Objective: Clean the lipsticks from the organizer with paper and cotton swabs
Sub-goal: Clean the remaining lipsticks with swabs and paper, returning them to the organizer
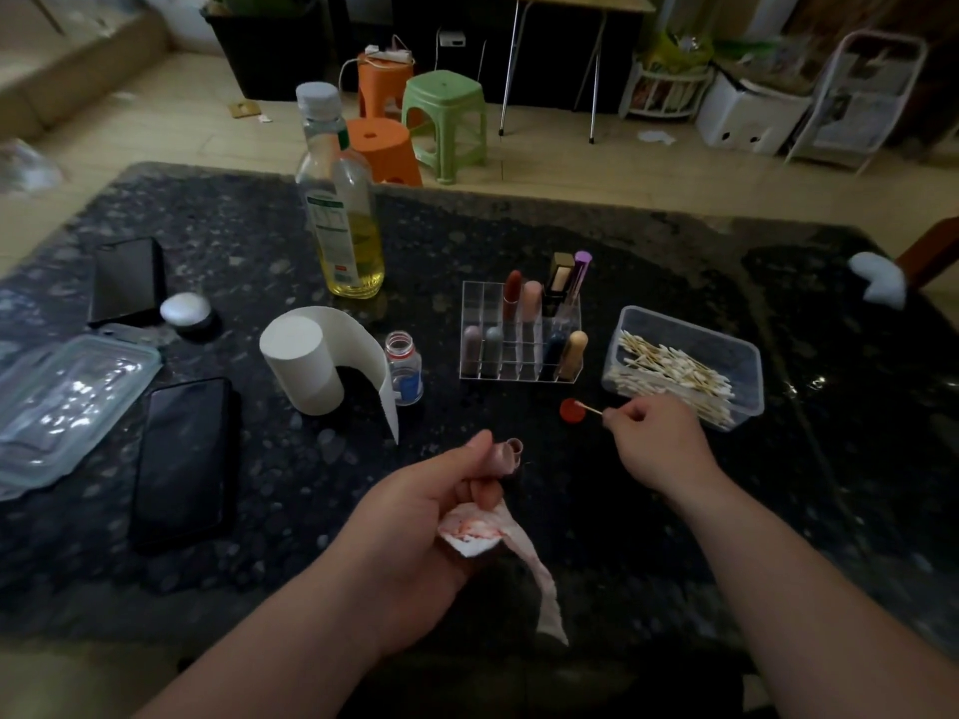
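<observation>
**Left hand on lipstick and paper, right hand pinching a swab**

- Left hand (441,511): fingers curled round a pale pink lipstick (507,455) and a red-stained paper (475,534). Most of the tube is hidden in the grip; only its upper end shows. A torn strip of the paper trails toward 5 o'clock.
- Right hand (659,438): at 2 o'clock from the left hand, apart from it. Thumb and fingers pinch a cotton swab (589,407). Its tip lies over a small red disc (571,411); contact cannot be told.
- Clear organizer (519,355): at 12 o'clock from the hands, several lipsticks upright in its cells. Far-row compartments are hard to separate.
- Swab tub (726,350): at 1 o'clock from the right hand, just beside it.
- Paper roll (306,368) and small open bottle (405,371): at 10 o'clock.
- Oil bottle (342,210): beyond the roll, blurred.
- Dark stone table (259,511): near edge cut off by the forearms.
</observation>
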Tool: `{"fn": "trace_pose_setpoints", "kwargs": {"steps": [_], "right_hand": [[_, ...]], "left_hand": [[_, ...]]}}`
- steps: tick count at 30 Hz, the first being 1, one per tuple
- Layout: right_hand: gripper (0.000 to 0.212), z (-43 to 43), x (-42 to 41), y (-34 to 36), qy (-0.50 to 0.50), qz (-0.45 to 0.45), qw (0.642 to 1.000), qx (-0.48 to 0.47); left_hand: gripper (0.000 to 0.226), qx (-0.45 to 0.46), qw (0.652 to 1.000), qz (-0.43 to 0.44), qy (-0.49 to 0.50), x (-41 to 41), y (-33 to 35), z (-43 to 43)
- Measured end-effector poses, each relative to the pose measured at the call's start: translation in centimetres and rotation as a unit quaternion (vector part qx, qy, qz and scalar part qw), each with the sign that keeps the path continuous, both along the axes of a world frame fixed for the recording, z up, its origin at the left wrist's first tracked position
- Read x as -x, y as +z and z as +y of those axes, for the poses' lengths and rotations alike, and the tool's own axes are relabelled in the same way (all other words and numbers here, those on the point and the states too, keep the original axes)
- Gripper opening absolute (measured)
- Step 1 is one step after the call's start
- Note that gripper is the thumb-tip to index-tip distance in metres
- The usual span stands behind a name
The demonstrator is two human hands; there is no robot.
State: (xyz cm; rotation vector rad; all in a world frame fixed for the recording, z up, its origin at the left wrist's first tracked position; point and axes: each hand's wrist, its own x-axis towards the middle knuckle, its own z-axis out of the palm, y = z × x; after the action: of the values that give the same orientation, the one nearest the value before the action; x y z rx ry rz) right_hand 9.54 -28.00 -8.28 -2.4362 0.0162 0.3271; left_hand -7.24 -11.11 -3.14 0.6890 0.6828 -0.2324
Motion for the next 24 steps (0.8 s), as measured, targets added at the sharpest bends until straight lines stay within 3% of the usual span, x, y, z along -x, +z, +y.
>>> {"fn": "trace_pose_setpoints", "kwargs": {"steps": [13, 17, 21, 24], "right_hand": [[0.011, -0.4, 0.1, -0.4, -0.012, -0.036, 0.997, -0.062], [0.013, -0.5, 0.5, 1.5, -0.035, -0.033, 0.982, -0.182], [0.023, -1.3, 3.2, 5.5, 0.055, 0.007, 0.951, -0.305], [0.024, -2.9, 5.4, 7.8, 0.146, 0.003, 0.937, -0.318]], "left_hand": [[0.027, 0.027, 0.999, 0.0, -0.031, -0.5, 0.5, -0.7], [0.016, 0.034, 0.999, -0.003, -0.005, -0.6, 0.3, -0.5], [0.016, 0.023, 1.0, -0.001, 0.008, -1.0, 0.5, -0.4], [0.017, 0.006, 1.0, -0.017, -0.019, -1.1, 0.6, -0.7]]}}
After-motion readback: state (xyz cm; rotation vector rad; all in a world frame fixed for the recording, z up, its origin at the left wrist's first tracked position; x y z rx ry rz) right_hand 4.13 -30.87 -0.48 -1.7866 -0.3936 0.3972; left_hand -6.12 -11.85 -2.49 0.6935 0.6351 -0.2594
